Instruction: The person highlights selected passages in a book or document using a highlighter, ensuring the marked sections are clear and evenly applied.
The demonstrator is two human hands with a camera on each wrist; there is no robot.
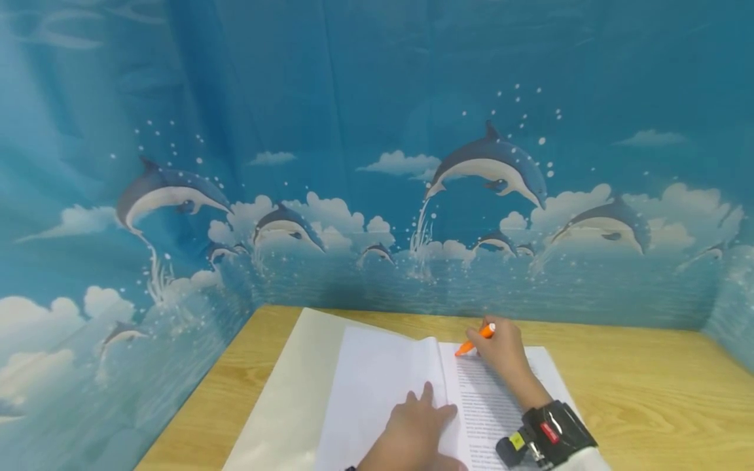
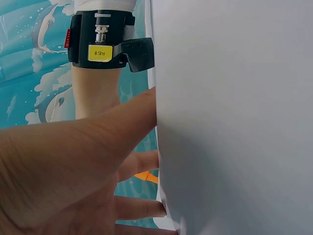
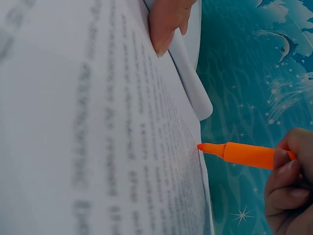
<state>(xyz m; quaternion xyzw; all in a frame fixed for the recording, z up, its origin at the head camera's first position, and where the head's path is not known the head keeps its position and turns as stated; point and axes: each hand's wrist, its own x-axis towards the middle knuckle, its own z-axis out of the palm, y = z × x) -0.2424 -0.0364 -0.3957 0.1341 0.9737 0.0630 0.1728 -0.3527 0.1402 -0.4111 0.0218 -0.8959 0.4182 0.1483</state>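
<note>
An open stack of bound white paper lies before me, its left page [image 1: 379, 369] blank and its right page [image 1: 485, 402] filled with printed text. My right hand [image 1: 505, 350] grips an orange highlighter [image 1: 478, 338] near the top of the printed page. In the right wrist view, the highlighter's uncapped orange tip [image 3: 201, 147] meets the paper beside the text. Fingers spread, my left hand [image 1: 415, 422] rests on the paper along the fold. Its fingertips [image 3: 161, 44] press by the curled inner edge of the page in the right wrist view.
Under the left page, a large pale sheet or cover [image 1: 288, 392] spreads over the wooden table [image 1: 660, 386]. A blue dolphin-print curtain [image 1: 353, 131] hangs behind the table. A black wrist strap with a camera [image 1: 556, 432] sits on my right wrist, above the page's lower part.
</note>
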